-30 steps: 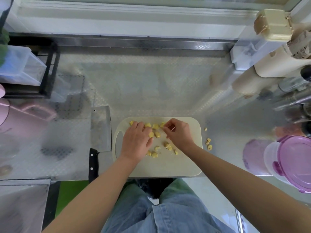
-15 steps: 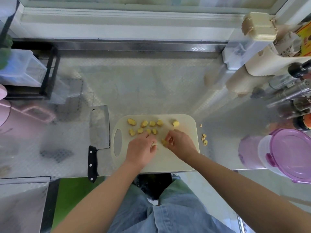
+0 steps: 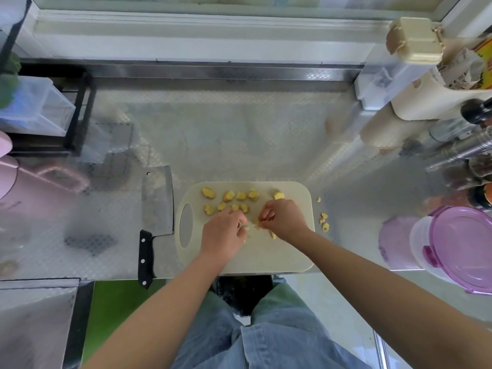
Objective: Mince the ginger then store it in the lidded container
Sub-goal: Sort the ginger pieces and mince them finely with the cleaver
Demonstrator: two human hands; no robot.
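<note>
Several yellow ginger chunks [image 3: 229,196] lie in two rows along the far edge of the pale cutting board [image 3: 266,258]. My left hand [image 3: 222,235] and right hand [image 3: 283,221] meet fingertip to fingertip over the board's middle. Each hand pinches small pale ginger bits [image 3: 250,228]. One more ginger piece [image 3: 273,234] lies under my right wrist. The cleaver [image 3: 157,198] lies flat on the counter just left of the board, black handle toward me, with neither hand on it. The container with the purple lid [image 3: 458,246] stands at the right counter edge, lid on.
A few ginger scraps [image 3: 323,222] lie on the steel counter right of the board. Bottles and a cream holder [image 3: 436,102] crowd the far right. A black rack with clear boxes [image 3: 40,110] and a pink jug [image 3: 16,182] stand at left.
Both hands drew back from the far edge of the board to its middle, leaving the chunks lined up in rows. Their fingertips now meet on small bits.
</note>
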